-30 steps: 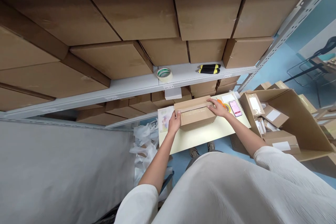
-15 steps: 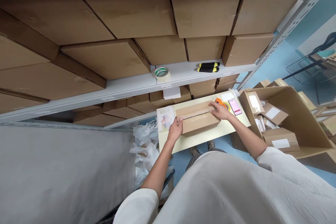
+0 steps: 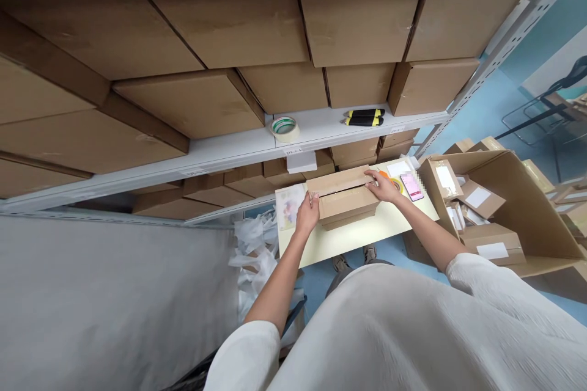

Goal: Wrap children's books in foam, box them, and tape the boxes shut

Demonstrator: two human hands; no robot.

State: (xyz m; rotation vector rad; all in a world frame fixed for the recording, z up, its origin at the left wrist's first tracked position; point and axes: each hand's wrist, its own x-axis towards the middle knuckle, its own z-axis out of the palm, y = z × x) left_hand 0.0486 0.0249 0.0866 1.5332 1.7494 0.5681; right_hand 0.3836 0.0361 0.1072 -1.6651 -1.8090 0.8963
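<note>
A long brown cardboard box rests on the pale yellow table, its two top flaps nearly meeting with a dark gap between them. My left hand grips the box's left end, thumb up near the gap. At the right end, my right hand holds the box with its fingers over the top flaps. Just beyond that hand lie an orange tape dispenser and a roll of yellowish tape, partly hidden. A phone with a pink screen is to their right.
Shelves ahead hold several cardboard boxes. A tape roll and black-yellow cutters lie on the shelf edge. To the right stands a large open carton of labelled parcels. White plastic bags heap left of the table.
The box's far flap has come up more flatly into view, and the front flap is lower and folded in. Both hands keep hold of the ends, the right one slightly further left.
</note>
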